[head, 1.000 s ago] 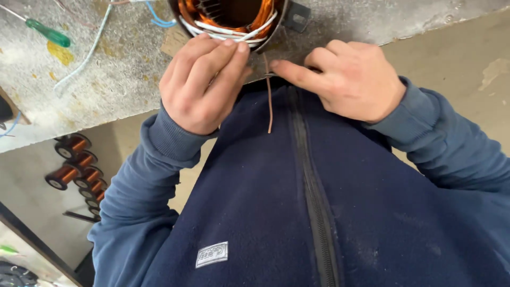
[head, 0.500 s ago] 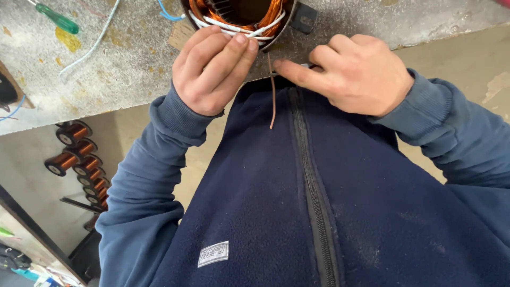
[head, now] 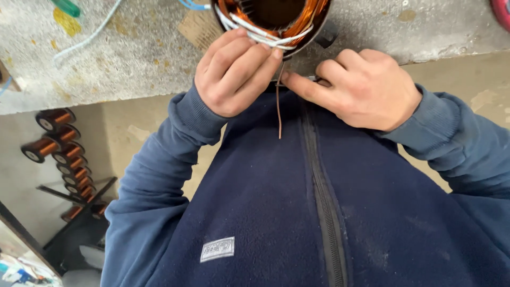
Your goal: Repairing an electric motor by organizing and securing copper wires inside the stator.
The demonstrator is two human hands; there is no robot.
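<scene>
Off to the left below the bench edge, a row of copper wire spools [head: 56, 146] on a dark rack [head: 79, 223]. On the speckled grey workbench [head: 133, 58], a green-handled screwdriver [head: 66, 7] at the top left, with a pale cable [head: 87, 38] trailing beside it. Filling the lower frame, a navy fleece jacket [head: 265, 212] with a dark zipper [head: 324, 202].

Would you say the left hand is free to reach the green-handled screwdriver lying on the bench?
Probably not right away: the left hand is gripping the motor winding; bare bench lies between it and the screwdriver.
</scene>
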